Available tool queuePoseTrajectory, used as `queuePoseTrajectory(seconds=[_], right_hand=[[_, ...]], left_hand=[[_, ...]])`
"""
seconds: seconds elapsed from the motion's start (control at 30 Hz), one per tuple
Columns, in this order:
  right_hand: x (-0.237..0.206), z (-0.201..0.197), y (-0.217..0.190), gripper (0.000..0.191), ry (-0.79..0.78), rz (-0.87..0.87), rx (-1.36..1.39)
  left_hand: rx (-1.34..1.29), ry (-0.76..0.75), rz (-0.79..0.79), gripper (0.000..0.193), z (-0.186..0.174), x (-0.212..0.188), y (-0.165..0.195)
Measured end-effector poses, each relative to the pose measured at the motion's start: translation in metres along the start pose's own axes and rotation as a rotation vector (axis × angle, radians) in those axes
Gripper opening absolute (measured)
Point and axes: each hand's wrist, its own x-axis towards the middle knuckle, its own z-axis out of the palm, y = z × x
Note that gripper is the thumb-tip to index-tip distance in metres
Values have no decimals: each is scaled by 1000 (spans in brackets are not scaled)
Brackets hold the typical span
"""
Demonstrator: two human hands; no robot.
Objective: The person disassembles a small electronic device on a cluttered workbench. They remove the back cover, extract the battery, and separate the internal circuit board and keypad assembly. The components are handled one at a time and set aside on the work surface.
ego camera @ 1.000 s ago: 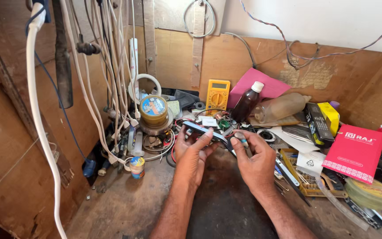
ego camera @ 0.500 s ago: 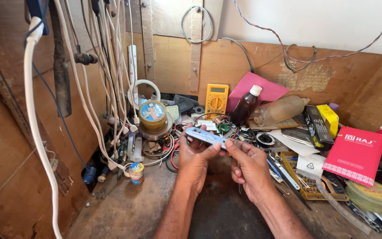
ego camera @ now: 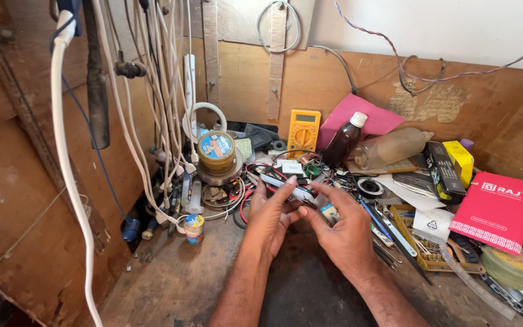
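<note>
My left hand (ego camera: 272, 219) and my right hand (ego camera: 341, 233) meet over the middle of a cluttered wooden bench (ego camera: 171, 284). Between the fingertips of both hands is a small flat silver-blue part (ego camera: 287, 187), like a thin strip or board, held level. My left fingers pinch its left and middle; my right thumb and fingers hold its right end, beside a small pale piece (ego camera: 328, 212). Red and black wires (ego camera: 255, 175) lie just behind the part.
A yellow multimeter (ego camera: 302, 130), brown bottle (ego camera: 345, 140) and clear bottle (ego camera: 393, 147) stand at the back. Tape rolls (ego camera: 216, 152) sit left of the hands, a red box (ego camera: 496, 209) and tools right. White cables (ego camera: 164, 109) hang at left.
Both hands with the part have shifted slightly left and nearer in the view. The right hand's grip has moved closer to the left hand.
</note>
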Motion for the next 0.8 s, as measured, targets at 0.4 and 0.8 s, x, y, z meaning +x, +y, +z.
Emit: queuePoseTrajectory(seconds=[0.4,0.8], right_hand=[[-2,0,3,24,-12,200,153],[-2,4,5,13,1,223,266]], left_hand=[[-21,11,54,51,-8,4,2],[60,50,40,51,-4,4,3]])
